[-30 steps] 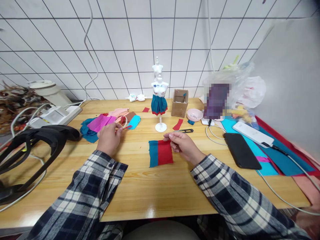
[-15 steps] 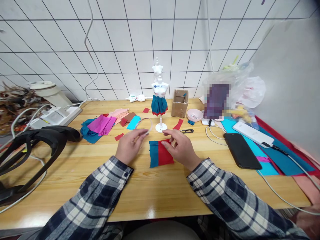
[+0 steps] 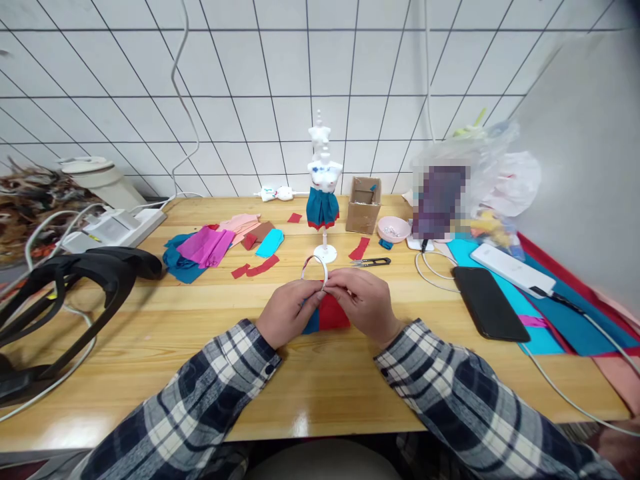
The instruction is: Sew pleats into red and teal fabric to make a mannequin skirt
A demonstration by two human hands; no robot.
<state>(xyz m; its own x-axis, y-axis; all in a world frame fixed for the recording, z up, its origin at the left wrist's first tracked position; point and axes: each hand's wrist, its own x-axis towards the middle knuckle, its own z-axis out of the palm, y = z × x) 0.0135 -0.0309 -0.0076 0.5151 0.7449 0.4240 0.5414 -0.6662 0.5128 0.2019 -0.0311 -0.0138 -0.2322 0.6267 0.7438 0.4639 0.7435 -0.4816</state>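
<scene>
My left hand (image 3: 290, 308) pinches the lower edge of a narrow roll of tape (image 3: 303, 268), a thin pale ring standing upright. My right hand (image 3: 367, 303) is closed too, its fingertips meeting the left ones at the ring's lower right edge. Below the hands lies a red and blue cloth piece (image 3: 334, 315), partly covered by them. Just behind stands a small white dress form (image 3: 325, 175) wearing a teal skirt (image 3: 323, 207) with a red hem. Black thread snips (image 3: 373, 262) lie beyond my right hand.
Cloth scraps (image 3: 205, 248) are heaped at the back left, near a black headset (image 3: 100, 287). A cardboard box (image 3: 363, 217) and a pink bowl (image 3: 394, 229) stand at the back. On the right lie a black phone (image 3: 490, 303), a white power bank (image 3: 513, 268) and cables.
My left hand has moved right with the roll of tape and now meets my right hand over the cloth. A red strip on the left is uncovered. The view has shifted slightly.
</scene>
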